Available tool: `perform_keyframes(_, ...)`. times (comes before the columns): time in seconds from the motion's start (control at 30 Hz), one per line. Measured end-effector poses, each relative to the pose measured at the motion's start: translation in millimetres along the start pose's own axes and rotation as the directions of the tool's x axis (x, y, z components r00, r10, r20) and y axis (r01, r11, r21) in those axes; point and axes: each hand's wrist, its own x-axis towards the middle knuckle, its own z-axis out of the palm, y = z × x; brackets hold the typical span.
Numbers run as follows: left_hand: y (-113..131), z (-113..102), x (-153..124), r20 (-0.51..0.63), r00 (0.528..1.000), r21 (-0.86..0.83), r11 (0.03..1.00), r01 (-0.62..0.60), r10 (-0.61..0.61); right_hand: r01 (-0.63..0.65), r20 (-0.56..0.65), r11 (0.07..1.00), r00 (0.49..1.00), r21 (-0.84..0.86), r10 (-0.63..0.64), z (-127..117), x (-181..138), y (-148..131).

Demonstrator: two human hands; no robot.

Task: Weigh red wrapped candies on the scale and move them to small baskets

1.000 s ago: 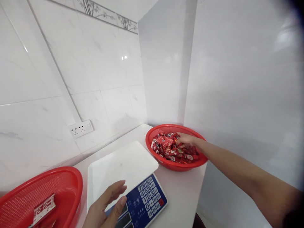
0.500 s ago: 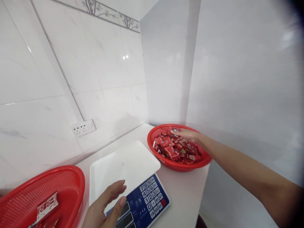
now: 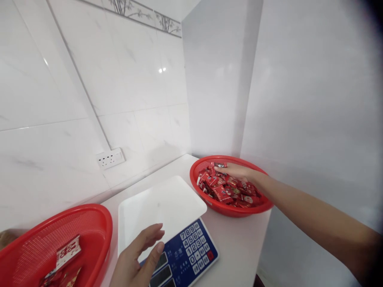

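Note:
My right hand [image 3: 235, 172] reaches into the right red basket [image 3: 227, 209], lying on a heap of small red sweet packets [image 3: 223, 191]; its fingers curl over several packets near the far rim. My left hand [image 3: 136, 257] hovers open, fingers spread, above the front of a digital scale whose white tray [image 3: 158, 207] is bare and whose blue keypad [image 3: 193, 251] faces me.
A second red basket [image 3: 54, 235] at the lower left holds a few red packets [image 3: 67, 253]. A white socket strip [image 3: 110, 158] sits on the tiled wall behind. White walls close in at the back and right; the counter ends just right of the basket.
My right hand has slid a little toward the far rim of the right basket, over the packets. The view has shifted slightly; the left hand stays hovering at the scale.

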Motion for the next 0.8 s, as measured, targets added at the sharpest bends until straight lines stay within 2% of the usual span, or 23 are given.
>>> perform_keyframes(0.07, -0.7, 5.4, -0.2, 0.010, 1.000, -0.063, 0.998, 0.007, -0.006, 0.059, 0.052, 0.998, 0.997, 0.003, -0.060, 22.0, -8.4, -11.4)
perform_keyframes(0.13, -1.0, 11.0, -0.3, 0.009, 1.000, -0.135, 0.991, -0.020, 0.021, 0.128, 0.160, 0.991, 0.980, -0.039, -0.121, 52.0, -19.5, -22.6)
perform_keyframes(0.17, -1.0, 13.3, -0.2, 0.014, 0.999, -0.161, 0.986, -0.034, 0.036, 0.199, 0.291, 0.973, 0.943, -0.113, -0.159, 69.1, -25.6, -27.4)
perform_keyframes(0.2, -1.1, 15.2, 0.1, 0.017, 0.998, -0.179, 0.983, -0.048, 0.052, 0.262, 0.431, 0.955, 0.884, -0.139, -0.180, 86.8, -31.8, -31.5)
perform_keyframes(0.27, -1.9, 17.3, 1.2, 0.026, 0.997, -0.180, 0.982, -0.062, 0.068, 0.323, 0.656, 0.939, 0.736, -0.123, -0.167, 121.2, -43.0, -37.3)
perform_keyframes(0.33, -3.8, 16.9, 3.2, 0.029, 0.997, -0.164, 0.984, -0.069, 0.075, 0.345, 0.763, 0.932, 0.631, -0.114, -0.140, 149.8, -50.7, -40.6)
perform_keyframes(0.4, -7.1, 14.1, 6.6, 0.010, 0.997, -0.182, 0.981, -0.073, 0.076, 0.367, 0.792, 0.919, 0.598, -0.141, -0.118, 169.3, -53.5, -42.5)
perform_keyframes(0.5, -13.7, 6.1, 14.6, -0.062, 0.996, -0.324, 0.943, -0.073, 0.056, 0.392, 0.788, 0.906, 0.603, -0.160, -0.122, 181.6, -50.7, -43.4)
perform_keyframes(0.6, -19.8, -3.5, 24.6, -0.167, 0.986, -0.590, 0.804, -0.073, -0.032, 0.392, 0.729, 0.906, 0.666, -0.160, -0.159, 182.6, -47.1, -42.2)
perform_keyframes(0.7, -23.2, -8.4, 31.6, -0.220, 0.969, -0.719, 0.690, -0.084, -0.111, 0.376, 0.560, 0.926, 0.776, -0.043, -0.289, 184.3, -47.3, -40.1)
perform_keyframes(0.8, -23.0, -5.1, 32.3, -0.222, 0.970, -0.707, 0.702, -0.089, -0.101, 0.418, 0.406, 0.900, 0.806, 0.126, -0.431, 189.3, -47.6, -38.6)
